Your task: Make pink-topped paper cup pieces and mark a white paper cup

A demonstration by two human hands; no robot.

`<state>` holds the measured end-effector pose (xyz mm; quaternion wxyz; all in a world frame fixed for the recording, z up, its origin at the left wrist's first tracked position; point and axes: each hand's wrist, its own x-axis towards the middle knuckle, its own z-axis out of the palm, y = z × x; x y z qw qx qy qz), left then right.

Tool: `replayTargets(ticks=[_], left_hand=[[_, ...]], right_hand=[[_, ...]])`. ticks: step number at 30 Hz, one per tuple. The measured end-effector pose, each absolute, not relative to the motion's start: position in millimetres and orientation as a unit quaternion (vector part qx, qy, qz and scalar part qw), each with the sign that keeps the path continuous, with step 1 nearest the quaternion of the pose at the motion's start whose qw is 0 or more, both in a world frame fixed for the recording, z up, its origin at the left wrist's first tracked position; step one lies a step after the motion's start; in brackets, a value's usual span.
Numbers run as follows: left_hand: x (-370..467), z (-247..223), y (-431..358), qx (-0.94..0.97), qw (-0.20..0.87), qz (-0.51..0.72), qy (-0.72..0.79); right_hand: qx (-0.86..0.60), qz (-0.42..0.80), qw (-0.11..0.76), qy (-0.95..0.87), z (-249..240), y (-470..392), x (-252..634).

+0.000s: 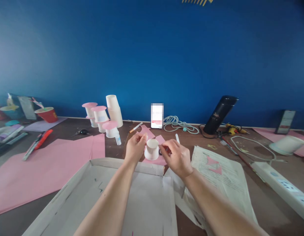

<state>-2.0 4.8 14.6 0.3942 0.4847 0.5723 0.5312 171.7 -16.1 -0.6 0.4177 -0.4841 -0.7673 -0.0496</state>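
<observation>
A short white paper cup (151, 151) stands in the middle, with pink paper at its base. My left hand (136, 144) is at the cup's left side, fingers closed, thumb and forefinger near the rim; whatever they hold is too small to make out. On the right, my right hand (178, 154) has its fingers curled, the tips pinched by the cup's rim, and anything between them is hidden. Dark scissor handles (161, 151) show partly beside the right fingers. Pink paper pieces (146, 131) lie behind the cup.
White cups with pink discs (100, 114) and stacked white cups (114, 111) stand back left. Pink sheets (56, 160), a cutter (37, 144) and a cardboard tray (152, 203) lie nearer. A black flask (219, 114), cables (179, 124) and a power strip (282, 186) are to the right.
</observation>
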Motion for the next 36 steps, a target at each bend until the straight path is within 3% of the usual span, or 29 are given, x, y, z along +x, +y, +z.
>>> replayTargets(ticks=[12,20,25,30,36], left_hand=[[-1,5,8,0.515,0.397,0.477,0.591],[-1,8,8,0.534,0.376,0.463,0.6],[-1,7,9,0.524,0.386,0.46,0.604],[-1,5,9,0.507,0.407,0.491,0.58],[-2,4,9,0.523,0.399,0.473,0.586]], right_hand=[[-0.439,-0.205,0.341,-0.806,-6,-11,168],[-0.443,-0.201,0.326,-0.81,-10,-12,164],[-0.478,-0.071,0.407,-0.775,-8,-15,163],[-0.52,0.196,0.497,-0.667,-11,-9,164],[-0.524,0.38,0.5,-0.576,-17,0,162]])
